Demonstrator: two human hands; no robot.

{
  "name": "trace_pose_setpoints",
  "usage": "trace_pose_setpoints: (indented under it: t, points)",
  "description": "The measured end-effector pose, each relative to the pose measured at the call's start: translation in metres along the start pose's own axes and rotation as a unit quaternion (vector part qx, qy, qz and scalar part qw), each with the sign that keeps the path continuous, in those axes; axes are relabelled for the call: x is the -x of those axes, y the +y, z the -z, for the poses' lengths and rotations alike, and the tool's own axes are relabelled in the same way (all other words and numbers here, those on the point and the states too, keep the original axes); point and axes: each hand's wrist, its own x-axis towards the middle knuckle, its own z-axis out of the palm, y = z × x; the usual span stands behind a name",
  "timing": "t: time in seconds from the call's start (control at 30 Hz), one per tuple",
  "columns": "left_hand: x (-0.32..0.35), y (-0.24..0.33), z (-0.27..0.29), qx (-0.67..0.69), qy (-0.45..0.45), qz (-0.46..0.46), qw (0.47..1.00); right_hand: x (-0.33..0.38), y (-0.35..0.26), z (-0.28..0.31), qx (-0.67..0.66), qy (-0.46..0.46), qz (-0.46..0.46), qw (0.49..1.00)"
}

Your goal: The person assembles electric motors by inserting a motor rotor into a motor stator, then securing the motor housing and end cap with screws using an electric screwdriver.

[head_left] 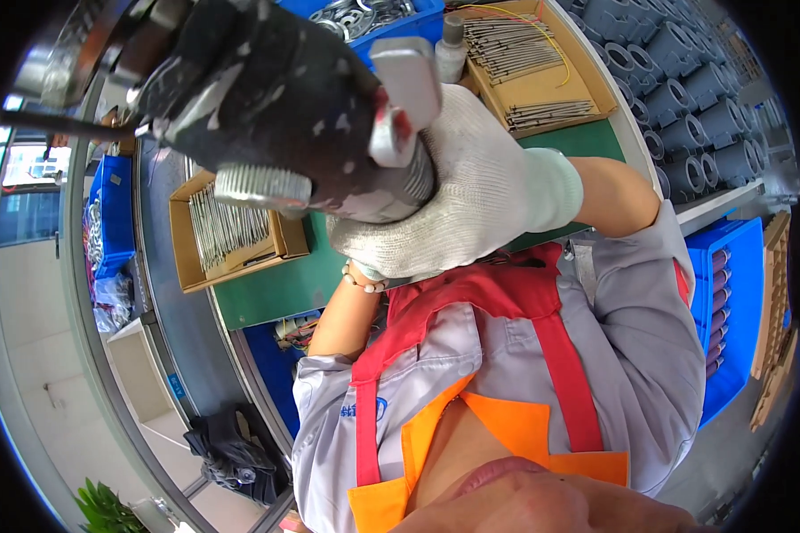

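My right hand, in a white knitted glove with a pale green cuff, is wrapped round the near end of a worn black hand tool. The tool fills the upper left, close to the view. A silver lever and a knurled metal knob stand out from its body; its exact kind is not clear. From the left comes my left forearm, with a beaded bracelet at the wrist. My left hand lies hidden behind the right glove and the tool, so its fingers do not show.
Beneath my arms is a green work surface. Cardboard boxes of thin metal rods stand left and upper right. A small bottle is beside a blue bin of metal parts. Grey cylindrical housings are stacked at right.
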Motion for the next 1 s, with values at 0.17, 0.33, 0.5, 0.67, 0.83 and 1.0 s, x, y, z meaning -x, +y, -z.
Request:
trace_pose_setpoints:
  t: [0.17, 0.33, 0.5, 0.67, 0.83, 1.0]
  points:
    - [-0.013, -0.042, 0.062, 0.019, -0.004, 0.017, 1.0, -0.004, 0.015, -0.012, -0.032, -0.003, 0.025, 0.999]
    - [0.014, -0.044, 0.151, 0.039, -0.022, 0.059, 0.997, -0.016, 0.009, 0.003, -0.033, -0.031, -0.021, 0.999]
    - [0.001, 0.077, -0.058, -0.095, 0.004, 0.14, 0.986, -0.013, 0.031, 0.049, 0.014, 0.104, 0.054, 0.993]
    - [-0.019, 0.071, -0.057, -0.416, -0.312, -0.01, 0.854, 0.118, 0.102, 0.041, 0.066, 0.134, -0.07, 0.986]
    - [-0.029, 0.075, -0.047, -0.428, -0.301, 0.048, 0.851, 0.14, 0.109, 0.0, 0.062, 0.112, -0.093, 0.987]
    - [0.001, 0.12, -0.061, -0.058, -0.101, -0.026, 0.993, 0.095, 0.08, 0.0, -0.087, 0.047, -0.118, 0.988]
